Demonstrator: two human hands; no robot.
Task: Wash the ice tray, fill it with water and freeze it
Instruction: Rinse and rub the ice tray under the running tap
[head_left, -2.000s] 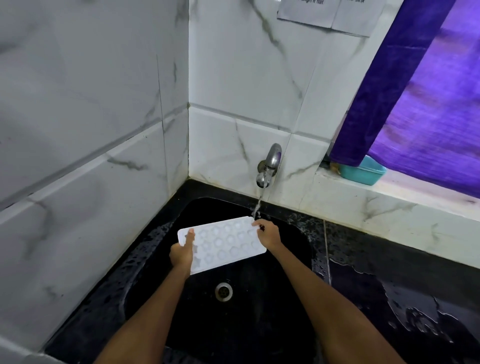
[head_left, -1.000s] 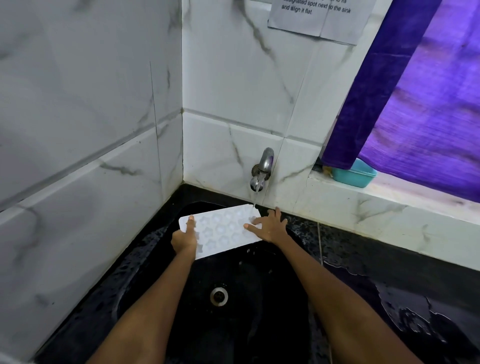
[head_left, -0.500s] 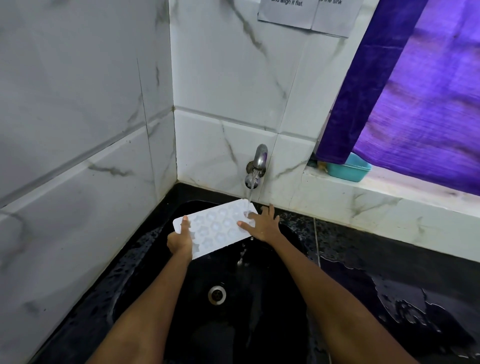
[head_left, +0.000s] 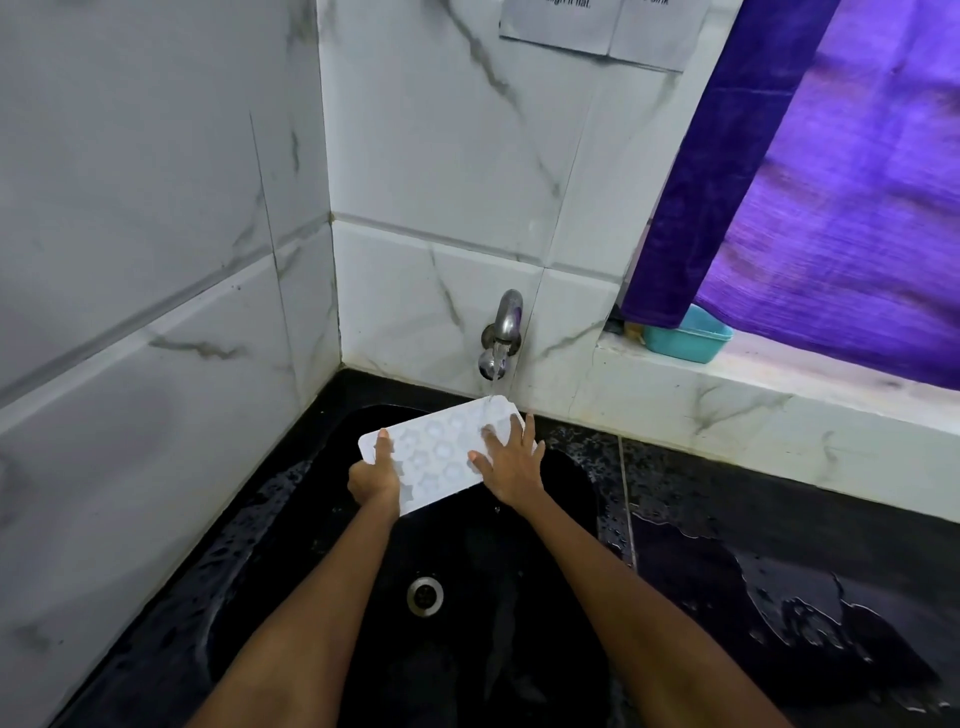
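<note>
A white ice tray with round and star-shaped moulds is held over the black sink, its far corner under the water running from the metal tap. My left hand grips the tray's near left end, thumb on top. My right hand lies flat on the tray's right part with fingers spread and straight.
The sink's drain sits below the tray. A wet black counter extends to the right. A teal tub stands on the white ledge behind a purple curtain. Marble-tiled walls close in the left and the back.
The right hand went from holding the tray's far right edge to lying flat on its top with fingers spread. The tray rose closer to the tap.
</note>
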